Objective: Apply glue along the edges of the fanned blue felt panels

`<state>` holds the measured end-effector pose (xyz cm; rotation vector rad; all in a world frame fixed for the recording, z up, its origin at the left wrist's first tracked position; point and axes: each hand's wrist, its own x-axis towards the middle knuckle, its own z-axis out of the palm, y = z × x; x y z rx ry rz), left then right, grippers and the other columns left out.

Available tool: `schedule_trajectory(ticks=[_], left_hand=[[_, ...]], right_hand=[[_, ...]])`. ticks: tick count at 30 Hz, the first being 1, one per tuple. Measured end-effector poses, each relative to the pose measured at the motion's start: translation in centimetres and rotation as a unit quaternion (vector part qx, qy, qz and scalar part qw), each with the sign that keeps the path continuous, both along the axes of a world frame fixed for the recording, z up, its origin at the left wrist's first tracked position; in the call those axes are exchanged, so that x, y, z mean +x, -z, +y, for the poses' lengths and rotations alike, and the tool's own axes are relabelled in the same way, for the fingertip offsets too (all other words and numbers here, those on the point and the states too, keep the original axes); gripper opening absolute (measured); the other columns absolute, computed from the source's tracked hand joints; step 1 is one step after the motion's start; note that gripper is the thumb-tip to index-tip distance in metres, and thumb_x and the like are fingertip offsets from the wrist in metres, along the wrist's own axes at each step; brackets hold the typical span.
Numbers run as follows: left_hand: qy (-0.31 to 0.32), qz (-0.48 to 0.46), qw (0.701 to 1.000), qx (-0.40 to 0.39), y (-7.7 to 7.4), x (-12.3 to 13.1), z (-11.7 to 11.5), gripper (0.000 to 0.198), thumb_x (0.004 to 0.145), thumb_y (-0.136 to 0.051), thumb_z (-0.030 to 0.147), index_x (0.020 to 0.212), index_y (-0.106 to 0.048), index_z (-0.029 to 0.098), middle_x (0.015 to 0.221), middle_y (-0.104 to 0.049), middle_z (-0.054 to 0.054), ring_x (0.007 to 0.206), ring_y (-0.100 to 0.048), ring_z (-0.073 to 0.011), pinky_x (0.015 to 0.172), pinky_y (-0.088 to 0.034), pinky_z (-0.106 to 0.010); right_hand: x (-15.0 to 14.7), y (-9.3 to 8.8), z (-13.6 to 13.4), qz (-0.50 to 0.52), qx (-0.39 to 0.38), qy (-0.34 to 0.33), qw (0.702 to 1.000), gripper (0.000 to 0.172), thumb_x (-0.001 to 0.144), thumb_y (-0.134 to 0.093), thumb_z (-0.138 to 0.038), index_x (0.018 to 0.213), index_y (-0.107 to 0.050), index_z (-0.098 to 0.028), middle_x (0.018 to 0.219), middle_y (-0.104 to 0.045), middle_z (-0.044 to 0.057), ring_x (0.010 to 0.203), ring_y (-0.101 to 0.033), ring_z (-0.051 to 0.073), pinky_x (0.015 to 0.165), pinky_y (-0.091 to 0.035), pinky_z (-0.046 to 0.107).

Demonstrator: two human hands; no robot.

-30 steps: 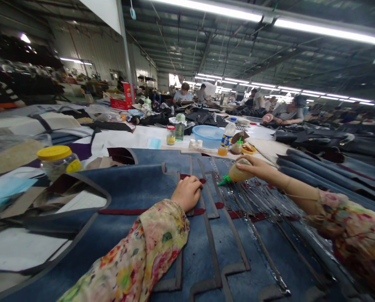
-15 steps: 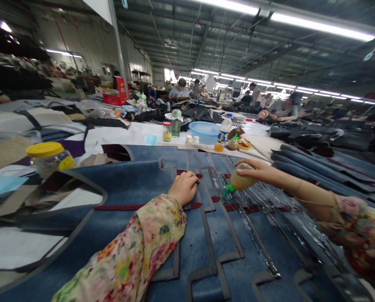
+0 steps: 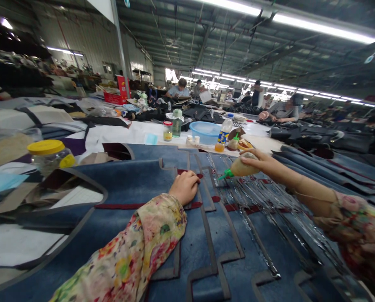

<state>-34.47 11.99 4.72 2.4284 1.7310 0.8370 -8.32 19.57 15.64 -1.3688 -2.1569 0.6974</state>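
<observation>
My right hand (image 3: pixel 257 158) is closed around a squeeze bottle (image 3: pixel 244 167) with a green nozzle and a yellowish filling, probably glue. The bottle is tipped, its tip pointing down and left close to the grey edge strips of the blue leather panels (image 3: pixel 212 239). Shiny wet lines (image 3: pixel 256 239) run along several strips to the right. Flat on the panels rests my left hand (image 3: pixel 184 187), fingers together and slightly bent, beside a dark red strip (image 3: pixel 196 174). Nothing shows in it. The overlapping panels are stepped in outline.
Behind the panels stand a blue basin (image 3: pixel 203 133), a soda bottle (image 3: pixel 224 133), another green-tipped bottle (image 3: pixel 234 141), a jar (image 3: pixel 167 131) and a green bottle (image 3: pixel 176 126). A yellow-lidded jar (image 3: pixel 47 147) is at left. Folded blue panels (image 3: pixel 319 167) lie right. Co-workers sit farther back.
My right hand has moved the squeeze bottle away from me along the strips, and its nozzle now points flatter and more to the left. My left hand has stayed in place.
</observation>
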Motion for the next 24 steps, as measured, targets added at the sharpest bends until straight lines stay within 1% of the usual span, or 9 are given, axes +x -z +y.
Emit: schedule_trajectory(ticks=[2, 5, 7, 10, 14, 18, 21, 23, 24], left_hand=[[0.002, 0.002, 1.000, 0.003, 0.0, 0.0, 0.0, 0.022, 0.083, -0.043, 0.017, 0.092, -0.063, 0.021, 0.103, -0.059, -0.003, 0.096, -0.051, -0.0191, 0.084, -0.041, -0.034], [0.004, 0.001, 1.000, 0.005, 0.1, -0.1, 0.1, 0.022, 0.083, -0.044, 0.018, 0.092, -0.063, 0.022, 0.103, -0.060, -0.003, 0.095, -0.052, -0.0187, 0.083, -0.042, -0.033], [0.003, -0.001, 1.000, 0.004, 0.1, -0.1, 0.1, 0.022, 0.083, -0.044, 0.018, 0.092, -0.063, 0.022, 0.103, -0.060, -0.002, 0.094, -0.052, -0.0186, 0.083, -0.042, -0.033], [0.001, -0.004, 1.000, 0.002, 0.0, 0.0, 0.0, 0.022, 0.083, -0.044, 0.018, 0.092, -0.063, 0.022, 0.103, -0.060, -0.002, 0.095, -0.052, -0.0189, 0.083, -0.042, -0.034], [0.000, -0.003, 1.000, 0.003, 0.0, 0.0, 0.0, 0.022, 0.083, -0.044, 0.018, 0.092, -0.063, 0.022, 0.103, -0.060, -0.002, 0.095, -0.052, -0.0190, 0.083, -0.042, -0.034], [0.002, -0.002, 1.000, 0.006, 0.1, -0.1, 0.0, 0.021, 0.083, -0.044, 0.018, 0.091, -0.063, 0.022, 0.102, -0.060, -0.002, 0.094, -0.052, -0.0191, 0.082, -0.042, -0.034], [0.001, -0.003, 1.000, 0.008, 0.2, -0.1, 0.1, 0.021, 0.082, -0.044, 0.018, 0.091, -0.063, 0.022, 0.102, -0.060, -0.002, 0.094, -0.052, -0.0192, 0.082, -0.042, -0.034], [0.003, -0.003, 1.000, 0.010, 0.3, -0.1, 0.2, 0.021, 0.082, -0.045, 0.018, 0.092, -0.063, 0.022, 0.102, -0.060, -0.002, 0.094, -0.052, -0.0191, 0.083, -0.042, -0.034], [0.005, -0.004, 1.000, 0.011, 0.3, -0.1, 0.2, 0.021, 0.082, -0.045, 0.018, 0.092, -0.063, 0.022, 0.102, -0.060, -0.002, 0.094, -0.052, -0.0191, 0.083, -0.042, -0.034]], right_hand=[[-0.9, 0.2, 0.9, 0.004, 0.059, 0.000, 0.998, 0.046, 0.077, -0.055, -0.053, 0.110, -0.054, -0.022, 0.109, -0.061, 0.008, 0.101, -0.056, 0.027, 0.087, -0.045, 0.039], [-2.3, 0.6, 2.0, -0.012, 0.132, -0.003, 0.991, 0.043, 0.076, -0.055, -0.051, 0.107, -0.054, -0.020, 0.110, -0.060, 0.009, 0.103, -0.054, 0.027, 0.090, -0.042, 0.042], [-2.9, 1.0, 2.6, -0.018, 0.158, -0.002, 0.987, 0.043, 0.076, -0.055, -0.051, 0.106, -0.054, -0.019, 0.110, -0.059, 0.010, 0.104, -0.053, 0.027, 0.091, -0.041, 0.042], [-3.2, 1.4, 3.3, -0.025, 0.172, -0.001, 0.985, 0.043, 0.076, -0.054, -0.050, 0.107, -0.054, -0.020, 0.112, -0.058, 0.009, 0.104, -0.053, 0.026, 0.091, -0.040, 0.043], [-3.0, 1.4, 3.2, -0.049, 0.169, -0.008, 0.984, 0.043, 0.076, -0.054, -0.051, 0.106, -0.055, -0.020, 0.115, -0.057, 0.009, 0.106, -0.053, 0.027, 0.092, -0.040, 0.044], [-2.5, 1.1, 1.9, -0.101, 0.109, -0.021, 0.989, 0.047, 0.076, -0.053, -0.054, 0.108, -0.055, -0.020, 0.111, -0.060, 0.010, 0.102, -0.056, 0.028, 0.087, -0.044, 0.042], [-1.9, 1.0, 1.0, -0.119, 0.066, -0.049, 0.989, 0.044, 0.076, -0.053, -0.055, 0.104, -0.057, -0.021, 0.106, -0.063, 0.008, 0.100, -0.057, 0.027, 0.085, -0.045, 0.040], [-1.8, 1.1, 0.8, -0.119, 0.056, -0.063, 0.989, 0.042, 0.076, -0.053, -0.055, 0.101, -0.058, -0.022, 0.105, -0.063, 0.007, 0.100, -0.057, 0.027, 0.086, -0.046, 0.039], [-1.8, 1.1, 0.8, -0.115, 0.059, -0.059, 0.990, 0.042, 0.076, -0.053, -0.054, 0.101, -0.058, -0.022, 0.106, -0.063, 0.008, 0.101, -0.057, 0.027, 0.086, -0.045, 0.039]])
